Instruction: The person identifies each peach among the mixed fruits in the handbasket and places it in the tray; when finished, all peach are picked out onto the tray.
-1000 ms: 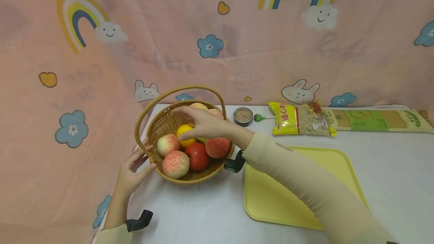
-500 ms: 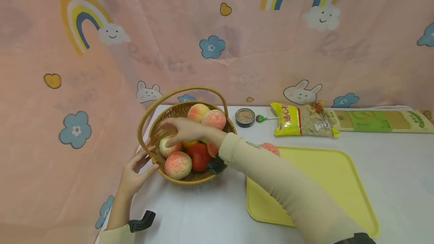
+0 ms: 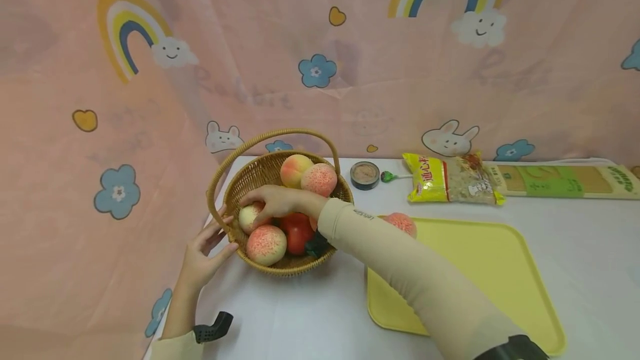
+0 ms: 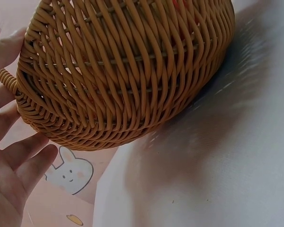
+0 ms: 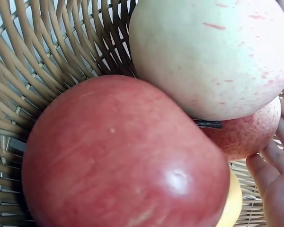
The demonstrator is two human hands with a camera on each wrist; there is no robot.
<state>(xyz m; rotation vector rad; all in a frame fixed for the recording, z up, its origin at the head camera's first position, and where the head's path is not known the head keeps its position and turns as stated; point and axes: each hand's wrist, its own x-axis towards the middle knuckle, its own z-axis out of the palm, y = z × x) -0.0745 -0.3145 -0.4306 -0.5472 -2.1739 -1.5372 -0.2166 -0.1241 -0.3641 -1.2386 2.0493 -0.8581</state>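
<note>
A wicker basket [image 3: 295, 271] with an arched handle stands at the left of the table, holding several fruits. My left hand [image 3: 200, 260] holds its left side by the handle's base, thumb in front and fingers behind. My right hand [image 3: 277, 201] reaches inside, its fingers and thumb around a pale peach [image 3: 246, 219]. In the right wrist view, fingertips touch that reddish peach [image 5: 255, 132]. Close by lie a larger speckled peach [image 3: 266, 245] and a red, apple-like fruit [image 3: 298, 233]. Two more peaches sit at the back, one of them speckled [image 3: 319, 179]. The sleeve hides part of the basket.
A yellow tray [image 3: 480, 271] lies to the right under my right forearm, with a peach [image 3: 401, 224] at its back-left corner. Along the back are a round jar [image 3: 364, 175], a lollipop [image 3: 388, 176], a yellow pasta bag [image 3: 450, 178] and a long noodle pack [image 3: 555, 181].
My right hand has come down and left from above the fruits onto the pale peach. The back peaches and the one on the tray now show more. My left hand stays at the basket.
</note>
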